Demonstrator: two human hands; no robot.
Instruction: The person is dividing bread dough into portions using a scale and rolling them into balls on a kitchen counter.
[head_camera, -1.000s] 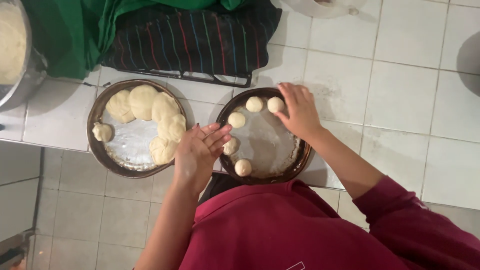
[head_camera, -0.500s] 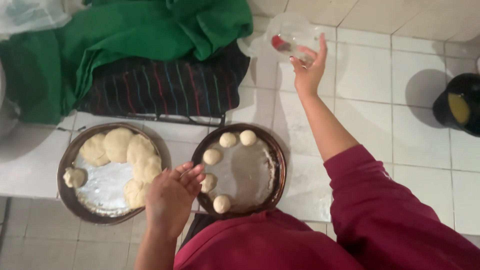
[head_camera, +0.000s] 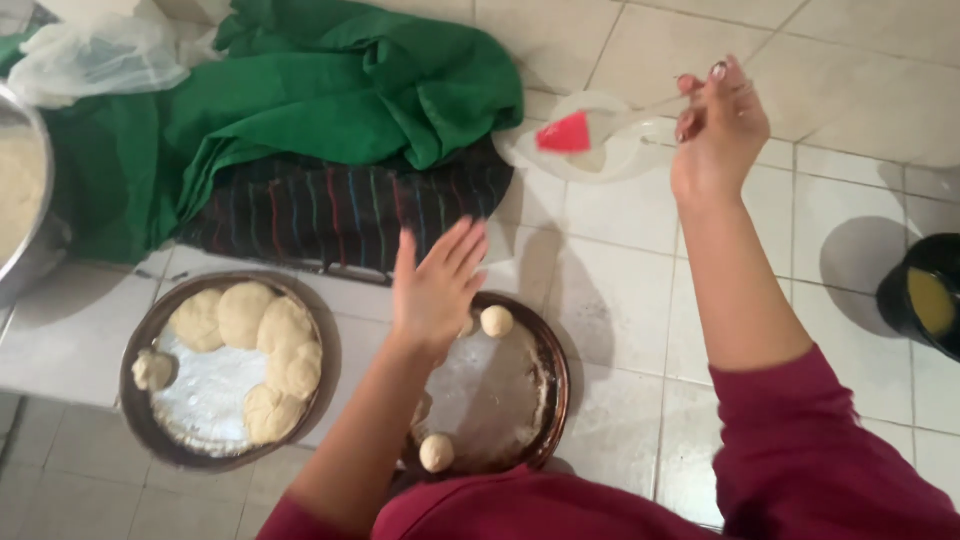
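Left hand (head_camera: 437, 285): fingers spread and flat, holding nothing, raised over the near-left part of the right-hand round pan (head_camera: 548, 395). That pan, dark-rimmed with a floured base, sat on the white tiled worktop (head_camera: 610, 290) near its front edge. Two small dough balls showed in it: one (head_camera: 436, 452) at the rim nearest the person, one (head_camera: 496, 320) at the far rim just beside the left hand; whatever lay under the forearm was hidden.

Left-hand round pan (head_camera: 140, 420): same kind, near the worktop's front-left corner, well apart from the first. A curve of larger dough pieces (head_camera: 265, 345) lay touching one another along its far and right sides, with a smaller lump (head_camera: 152, 369) alone at its left rim.

Striped dark cloth (head_camera: 340, 215): behind both pans, partly under a crumpled green cloth (head_camera: 330, 95).

Metal pot (head_camera: 25, 205): at the left edge, pale dough inside, only partly in view.

Right hand (head_camera: 718, 130): reached out toward the back of the worktop, fingers pinched together on the thin clear handle of a red-headed brush (head_camera: 565, 133), whose head rested in a clear shallow container (head_camera: 600, 155).

Dark cup (head_camera: 925, 300): at the right edge, yellow liquid within.
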